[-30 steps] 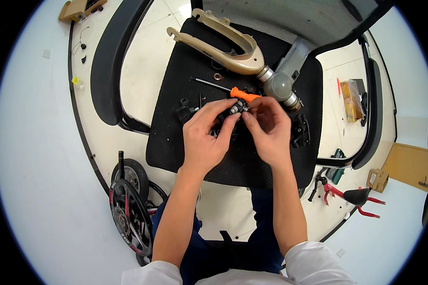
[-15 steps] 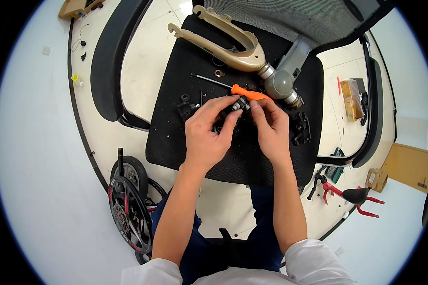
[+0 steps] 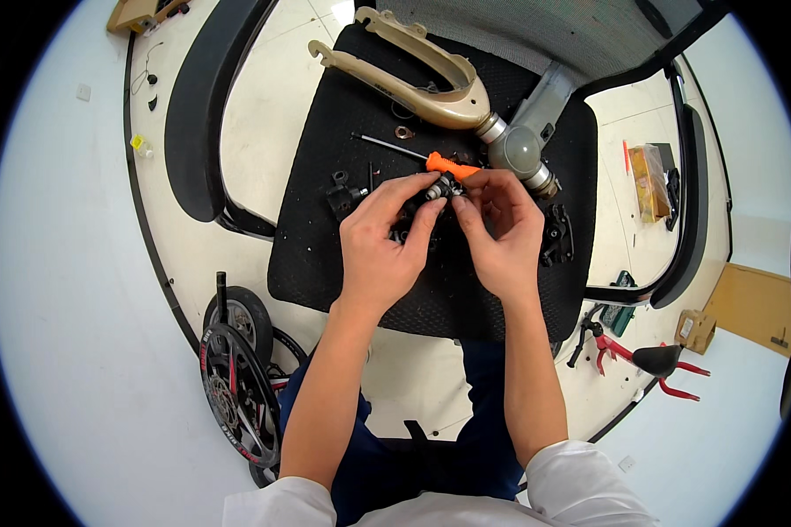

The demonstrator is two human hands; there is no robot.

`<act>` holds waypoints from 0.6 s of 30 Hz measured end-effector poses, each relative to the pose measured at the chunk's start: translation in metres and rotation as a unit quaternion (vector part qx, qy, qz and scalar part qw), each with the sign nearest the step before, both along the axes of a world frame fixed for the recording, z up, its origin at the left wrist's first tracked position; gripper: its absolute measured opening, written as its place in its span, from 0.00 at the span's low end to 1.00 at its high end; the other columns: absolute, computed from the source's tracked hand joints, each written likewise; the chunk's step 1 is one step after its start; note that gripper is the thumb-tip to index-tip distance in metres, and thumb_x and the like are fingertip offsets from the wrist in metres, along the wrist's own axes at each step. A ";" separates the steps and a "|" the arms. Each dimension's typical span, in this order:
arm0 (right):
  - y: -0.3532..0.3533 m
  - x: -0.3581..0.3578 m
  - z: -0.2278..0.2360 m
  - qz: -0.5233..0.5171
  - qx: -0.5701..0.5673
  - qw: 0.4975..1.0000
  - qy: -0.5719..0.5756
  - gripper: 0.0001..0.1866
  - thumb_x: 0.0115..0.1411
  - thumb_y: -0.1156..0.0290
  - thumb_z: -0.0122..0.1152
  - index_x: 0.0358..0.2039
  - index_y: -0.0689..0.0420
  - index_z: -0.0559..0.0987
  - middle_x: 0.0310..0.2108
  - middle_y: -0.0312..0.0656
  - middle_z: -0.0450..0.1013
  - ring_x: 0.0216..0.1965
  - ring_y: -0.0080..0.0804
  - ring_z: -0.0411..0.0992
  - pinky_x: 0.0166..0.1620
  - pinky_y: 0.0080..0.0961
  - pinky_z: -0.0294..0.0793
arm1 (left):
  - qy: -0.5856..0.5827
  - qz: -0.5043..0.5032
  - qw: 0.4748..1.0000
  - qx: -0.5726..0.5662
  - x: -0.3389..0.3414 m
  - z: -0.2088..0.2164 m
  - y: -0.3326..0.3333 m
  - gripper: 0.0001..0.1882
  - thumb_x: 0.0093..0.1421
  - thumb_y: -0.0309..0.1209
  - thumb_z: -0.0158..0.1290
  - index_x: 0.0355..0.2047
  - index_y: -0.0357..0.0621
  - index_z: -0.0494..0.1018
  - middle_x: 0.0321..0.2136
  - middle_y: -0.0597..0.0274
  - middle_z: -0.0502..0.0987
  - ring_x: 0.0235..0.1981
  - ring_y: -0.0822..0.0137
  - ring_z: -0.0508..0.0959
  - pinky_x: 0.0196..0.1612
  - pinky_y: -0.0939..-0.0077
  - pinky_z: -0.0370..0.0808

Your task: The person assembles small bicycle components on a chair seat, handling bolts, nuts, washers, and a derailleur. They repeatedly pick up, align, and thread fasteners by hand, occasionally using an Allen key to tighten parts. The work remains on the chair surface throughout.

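Observation:
A small black-and-silver metal part [image 3: 442, 188] sits between my two hands over the chair seat. My left hand [image 3: 380, 250] pinches it between thumb and fingertips. From the other side, my right hand [image 3: 508, 241] closes thumb and forefinger on its right end; its other fingers curl inward. Just beyond the fingertips lies a screwdriver [image 3: 448, 164] with an orange handle, its shaft pointing left. Left of my left hand is a black clamp-like part [image 3: 344, 195] with a silver stud. A black bracket-like part [image 3: 557, 235] rests beside my right hand. More dark pieces lie partly hidden under my hands.
A beige bicycle fork [image 3: 444, 107] with a grey rounded joint [image 3: 520, 151] lies across the black chair seat [image 3: 325, 272]. Armrests [image 3: 195, 123] flank it. A wheel [image 3: 237, 395] stands at lower left; a red frame piece with a black saddle [image 3: 657, 360] is at right.
My right hand has shifted slightly, its thumb moving left and its fingers curling more around the small part's end. The left hand keeps its pinch.

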State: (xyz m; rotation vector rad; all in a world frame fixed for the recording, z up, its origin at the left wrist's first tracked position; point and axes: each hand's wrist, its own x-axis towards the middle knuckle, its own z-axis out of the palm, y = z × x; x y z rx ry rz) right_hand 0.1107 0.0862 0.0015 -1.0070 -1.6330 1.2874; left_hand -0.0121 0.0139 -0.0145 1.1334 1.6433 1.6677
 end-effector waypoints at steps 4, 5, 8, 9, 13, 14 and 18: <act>0.001 0.002 -0.003 -0.007 -0.097 0.993 -0.059 0.08 0.57 0.78 0.66 0.36 0.63 0.76 0.29 0.33 0.70 0.25 0.16 0.63 0.29 0.16 0.65 | 0.010 0.004 1.000 -0.012 0.001 0.000 -0.001 0.14 0.61 0.18 0.57 0.48 0.32 0.76 0.41 0.57 0.78 0.40 0.74 0.78 0.39 0.83 0.77; 0.002 0.005 -0.002 0.025 -0.100 0.984 -0.148 0.10 0.57 0.77 0.67 0.38 0.63 0.75 0.30 0.33 0.70 0.26 0.16 0.64 0.29 0.16 0.65 | 0.011 0.003 1.000 -0.012 0.001 0.000 -0.001 0.14 0.61 0.18 0.57 0.48 0.32 0.76 0.41 0.57 0.78 0.40 0.74 0.78 0.39 0.83 0.77; 0.001 0.005 -0.005 0.026 0.012 0.997 -0.074 0.10 0.58 0.75 0.66 0.38 0.63 0.76 0.27 0.33 0.70 0.26 0.15 0.64 0.29 0.17 0.65 | 0.007 -0.001 1.000 -0.012 0.001 0.000 -0.001 0.14 0.61 0.18 0.57 0.48 0.32 0.76 0.42 0.58 0.78 0.40 0.74 0.78 0.40 0.83 0.77; 0.002 0.005 -0.005 0.027 0.015 0.999 -0.043 0.09 0.58 0.75 0.66 0.37 0.62 0.75 0.27 0.34 0.70 0.26 0.16 0.64 0.29 0.17 0.65 | 0.002 -0.004 1.000 -0.010 0.001 0.000 -0.001 0.14 0.61 0.18 0.57 0.48 0.32 0.76 0.42 0.58 0.78 0.40 0.74 0.78 0.40 0.83 0.77; 0.001 0.004 -0.004 0.021 -0.068 0.997 -0.035 0.08 0.56 0.79 0.66 0.35 0.61 0.75 0.29 0.34 0.69 0.26 0.16 0.64 0.30 0.16 0.65 | 0.005 -0.006 1.000 -0.001 0.001 -0.001 0.000 0.13 0.61 0.18 0.57 0.47 0.32 0.76 0.42 0.58 0.78 0.40 0.74 0.78 0.41 0.82 0.77; 0.001 0.004 -0.004 0.033 -0.067 0.994 -0.073 0.08 0.56 0.79 0.66 0.35 0.61 0.75 0.29 0.34 0.69 0.26 0.16 0.64 0.30 0.16 0.65 | 0.003 -0.003 1.000 -0.009 0.001 -0.001 -0.001 0.13 0.61 0.18 0.57 0.47 0.32 0.76 0.42 0.58 0.78 0.40 0.74 0.78 0.41 0.82 0.77; 0.001 0.003 -0.004 0.014 0.025 0.999 -0.036 0.07 0.57 0.77 0.65 0.36 0.61 0.76 0.27 0.33 0.70 0.27 0.15 0.65 0.31 0.16 0.66 | -0.004 -0.005 1.000 -0.010 0.001 -0.002 -0.001 0.13 0.61 0.18 0.56 0.47 0.31 0.76 0.42 0.57 0.78 0.41 0.73 0.79 0.42 0.82 0.78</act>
